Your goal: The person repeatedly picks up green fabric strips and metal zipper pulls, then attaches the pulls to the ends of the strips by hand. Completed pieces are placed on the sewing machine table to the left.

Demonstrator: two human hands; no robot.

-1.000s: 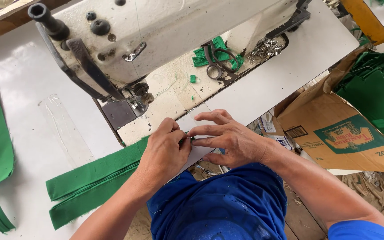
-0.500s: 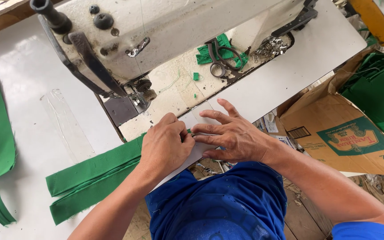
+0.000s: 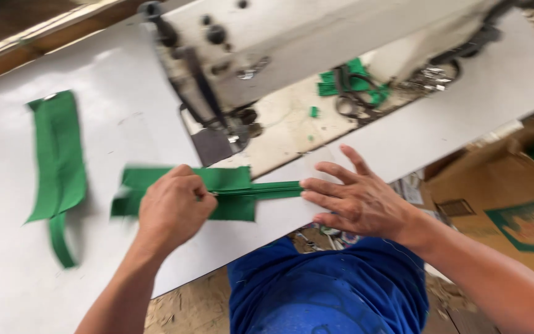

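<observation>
We had the sewing machine (image 3: 267, 55) standing at the back of the worktop (image 3: 112, 130). Before its needle end lay the folded fabric strip (image 3: 230, 188), our left hand (image 3: 174, 207) on it left of the needle, our right hand (image 3: 356, 198) flat on its right end. Well left of the machine lay a second fabric piece (image 3: 57, 154). Scissors (image 3: 350, 93) rested on the machine's bed, right of the needle. A cardboard box (image 3: 502, 210) sat right of the machine, beyond the worktop's edge.

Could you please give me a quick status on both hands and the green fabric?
Left hand closed on green fabric strip. Right hand flat, fingers spread at strip's end. Sewing machine just behind; nothing blocking.
</observation>
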